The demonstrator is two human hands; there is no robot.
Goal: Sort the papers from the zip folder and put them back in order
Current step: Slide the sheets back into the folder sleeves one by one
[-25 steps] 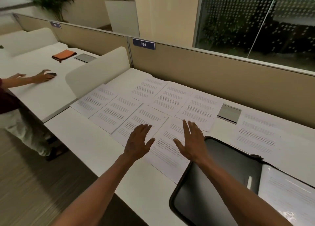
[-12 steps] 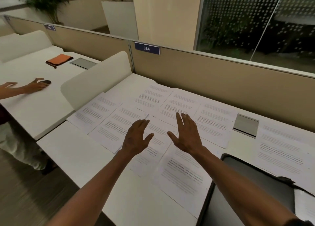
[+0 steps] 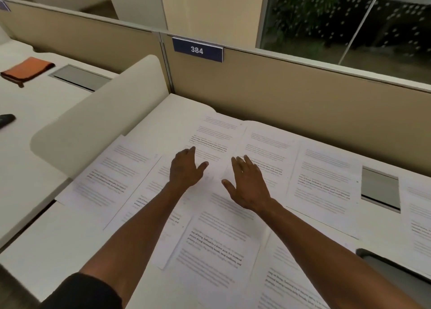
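Note:
Several printed white papers (image 3: 217,245) lie spread in two rows across the white desk (image 3: 58,243). My left hand (image 3: 185,170) reaches over the far row, fingers apart, palm down, holding nothing. My right hand (image 3: 247,184) hovers beside it with spread fingers, also holding nothing. Whether either hand touches the sheets I cannot tell. Only a dark corner of the black zip folder (image 3: 394,269) shows at the right edge.
A tan partition (image 3: 291,94) with a blue "384" sign (image 3: 197,50) closes the far side. A rounded cream divider (image 3: 98,122) stands on the left. A grey cable hatch (image 3: 380,188) sits in the desk. An orange pouch (image 3: 26,70) lies on the neighbouring desk.
Both hands moved forward from the near row of papers to the far row. The view shifted forward and left, so the zip folder slid almost out of frame and the neighbouring person is gone.

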